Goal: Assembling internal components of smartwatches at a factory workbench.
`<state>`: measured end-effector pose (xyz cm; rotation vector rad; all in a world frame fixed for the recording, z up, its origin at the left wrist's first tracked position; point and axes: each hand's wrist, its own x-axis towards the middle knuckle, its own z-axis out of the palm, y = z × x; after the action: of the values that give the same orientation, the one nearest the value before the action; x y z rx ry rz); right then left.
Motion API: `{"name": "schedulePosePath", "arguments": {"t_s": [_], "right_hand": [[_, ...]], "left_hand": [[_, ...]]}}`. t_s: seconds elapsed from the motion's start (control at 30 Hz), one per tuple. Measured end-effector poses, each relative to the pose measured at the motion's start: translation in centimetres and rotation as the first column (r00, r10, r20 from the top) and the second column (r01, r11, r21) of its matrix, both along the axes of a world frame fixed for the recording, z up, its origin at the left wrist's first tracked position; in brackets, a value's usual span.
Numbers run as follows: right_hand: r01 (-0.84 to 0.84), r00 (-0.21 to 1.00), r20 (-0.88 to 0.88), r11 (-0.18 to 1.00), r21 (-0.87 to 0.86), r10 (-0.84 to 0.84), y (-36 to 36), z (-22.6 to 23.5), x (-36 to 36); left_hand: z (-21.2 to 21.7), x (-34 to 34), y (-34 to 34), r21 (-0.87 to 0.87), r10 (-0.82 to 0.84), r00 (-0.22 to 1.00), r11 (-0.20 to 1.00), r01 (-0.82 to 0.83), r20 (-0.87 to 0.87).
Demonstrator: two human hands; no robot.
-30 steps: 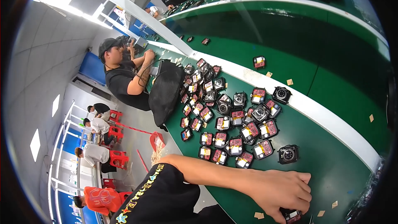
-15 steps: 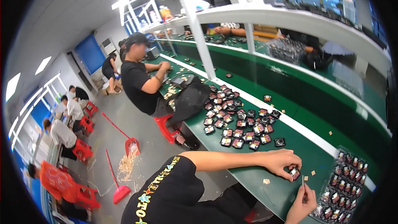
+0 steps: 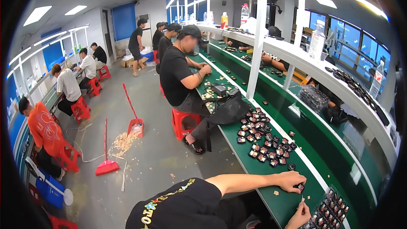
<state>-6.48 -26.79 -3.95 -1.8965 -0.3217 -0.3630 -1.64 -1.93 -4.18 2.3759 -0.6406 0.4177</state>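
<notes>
Grey floor (image 3: 157,165), with a red broom (image 3: 107,168) and dustpan (image 3: 141,133) on it, fills much more of my view than a second ago, and the counter (image 3: 271,199) now sits toward the lower right. My left fingers (image 3: 299,178) still grip a unit (image 3: 300,187) at the counter, near a pile (image 3: 262,157) of others; whether it rests there I can't tell. My right fingers (image 3: 302,210), out of sight then, now pinch a thin tool (image 3: 302,199) upright, close to that unit. To their right lies a filled tray (image 3: 330,190).
</notes>
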Motion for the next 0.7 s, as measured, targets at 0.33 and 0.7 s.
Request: {"name": "schedulePosePath", "arguments": {"t_s": [0.33,0.7], "right_hand": [[0.035,0.996,-0.085,0.999,-0.022,-0.037,0.1,-0.4,0.4],[0.071,0.98,-0.192,0.993,0.097,-0.051,2.4,-0.7,0.2]], "left_hand": [[-0.2,-0.3,0.6,-0.063,-0.031,0.999,0.998,0.03,-0.021],[1.9,0.1,2.7,-0.22,-0.104,0.982,0.973,0.067,-0.158]]}}
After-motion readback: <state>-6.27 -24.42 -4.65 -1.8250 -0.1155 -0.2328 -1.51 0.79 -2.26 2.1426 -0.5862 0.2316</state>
